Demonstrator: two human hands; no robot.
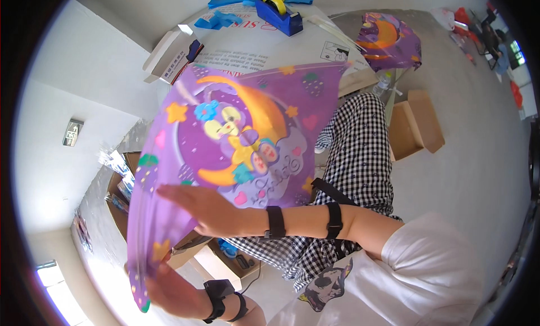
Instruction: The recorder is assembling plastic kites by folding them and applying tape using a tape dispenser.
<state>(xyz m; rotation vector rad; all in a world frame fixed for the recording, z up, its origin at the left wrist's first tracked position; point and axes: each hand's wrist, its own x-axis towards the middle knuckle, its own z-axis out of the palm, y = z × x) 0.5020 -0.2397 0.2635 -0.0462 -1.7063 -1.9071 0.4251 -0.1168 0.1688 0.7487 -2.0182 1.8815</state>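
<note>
A large purple printed fabric sheet (304,118), with a cartoon rabbit on an orange moon, spreads out in front of me. Its near left edge has a long seam or hem and bunches toward a lower corner. My left hand (177,292) is closed around that lower edge, its thumb on top and the other fingers partly hidden by the fabric. My right hand (205,208) lies against the sheet a little farther up, fingers stretched out flat. Black straps circle both forearms. A similar purple printed piece (396,42) lies at the far right of the work surface.
A blue tape dispenser (284,19) and blue strips (219,21) lie on the white printed covering (242,42). Beside them stands an open white box (171,56). A clear bottle (382,81) and an open cardboard box (408,129) are right of my checkered knee (360,152).
</note>
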